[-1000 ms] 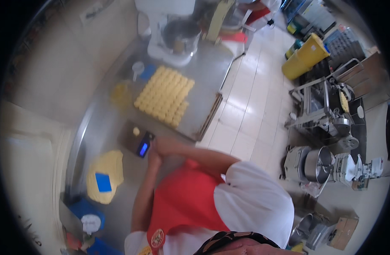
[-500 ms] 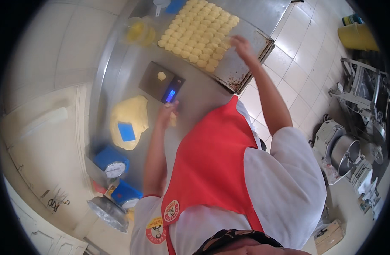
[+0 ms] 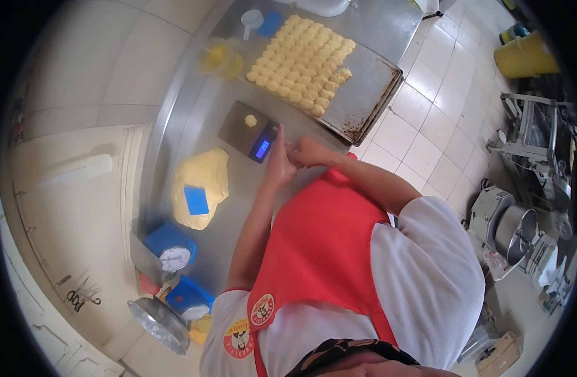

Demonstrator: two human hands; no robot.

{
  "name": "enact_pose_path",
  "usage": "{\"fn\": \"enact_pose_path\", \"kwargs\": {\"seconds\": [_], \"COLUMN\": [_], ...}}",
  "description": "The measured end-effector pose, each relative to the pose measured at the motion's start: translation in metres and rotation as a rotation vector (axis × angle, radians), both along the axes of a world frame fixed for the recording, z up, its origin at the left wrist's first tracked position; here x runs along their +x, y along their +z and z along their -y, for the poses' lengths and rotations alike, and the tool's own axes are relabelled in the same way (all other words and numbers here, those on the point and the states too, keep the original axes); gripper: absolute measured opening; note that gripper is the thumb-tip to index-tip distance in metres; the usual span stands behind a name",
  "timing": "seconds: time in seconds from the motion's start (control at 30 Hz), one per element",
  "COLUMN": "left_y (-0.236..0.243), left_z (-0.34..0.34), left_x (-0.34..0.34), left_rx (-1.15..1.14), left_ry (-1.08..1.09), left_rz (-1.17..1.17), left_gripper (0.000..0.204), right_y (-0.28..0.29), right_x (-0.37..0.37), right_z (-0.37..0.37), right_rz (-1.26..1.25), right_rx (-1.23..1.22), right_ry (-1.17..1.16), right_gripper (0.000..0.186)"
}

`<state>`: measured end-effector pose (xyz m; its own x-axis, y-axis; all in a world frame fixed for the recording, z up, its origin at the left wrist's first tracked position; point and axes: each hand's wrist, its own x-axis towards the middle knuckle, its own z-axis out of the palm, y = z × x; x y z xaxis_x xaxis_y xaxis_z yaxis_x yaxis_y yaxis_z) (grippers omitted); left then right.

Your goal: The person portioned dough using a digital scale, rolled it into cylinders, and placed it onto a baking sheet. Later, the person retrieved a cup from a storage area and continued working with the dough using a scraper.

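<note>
My left hand (image 3: 279,162) is beside the front edge of a digital scale (image 3: 234,124), its fingers pointing up and held together. Against its palm presses my right hand (image 3: 310,152), fingers curled in. Whatever lies between the two hands is hidden; half a second ago a piece of dough showed in the left. On the scale's plate rests a small lump of dough (image 3: 250,120), and its display is lit blue. Beyond it, rows of dough balls (image 3: 301,60) fill the left part of a metal baking tray (image 3: 364,85). A large dough mass (image 3: 216,173) carries a blue scraper (image 3: 196,200).
On the steel table (image 3: 169,122) are a white measuring cup (image 3: 252,20) and blurred clear containers with yellow contents (image 3: 222,58). Blue dial scales (image 3: 169,242) and a metal bowl (image 3: 159,323) stand near my left elbow. A mixer bowl (image 3: 514,232) is at right.
My right hand has come back from the tray to meet my left. The left has shifted right and slightly up. In the dough row, the end piece where the right hand was is uncovered.
</note>
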<state>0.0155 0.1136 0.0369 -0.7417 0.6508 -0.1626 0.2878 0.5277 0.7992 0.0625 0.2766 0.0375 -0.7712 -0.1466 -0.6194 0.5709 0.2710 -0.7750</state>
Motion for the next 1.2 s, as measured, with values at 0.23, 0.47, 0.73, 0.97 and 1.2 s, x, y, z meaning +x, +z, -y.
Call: {"fn": "enact_pose_path", "kwargs": {"seconds": [0.23,0.47,0.73,0.97,1.2], "left_y": [0.008,0.0,-0.021,-0.03,-0.042], "left_z": [-0.013,-0.021,0.054,0.038,0.063], "left_x": [-0.005,-0.01,-0.056,-0.034,-0.013], "left_rx": [-0.208,-0.69,-0.029,-0.338,-0.304], "left_ry": [-0.05,-0.244,0.382,0.349,0.171], "left_rz": [-0.03,0.075,0.788,0.638,-0.041], "left_gripper": [0.039,0.036,0.017,0.031,0.049], "right_y": [0.021,0.04,-0.001,-0.103,-0.092], "right_x": [-0.003,-0.003,-0.01,-0.06,-0.052], "right_z": [0.008,-0.01,-0.184,-0.239,-0.189], "right_rz": [-0.633,-0.469,-0.422,-0.473,-0.372], "right_rx": [0.522,0.631,-0.116,0.916,-0.211], "right_ry": [-0.141,0.415,-0.725,-0.511,-1.412], "right_gripper": [0.037,0.038,0.037,0.055,0.075]}}
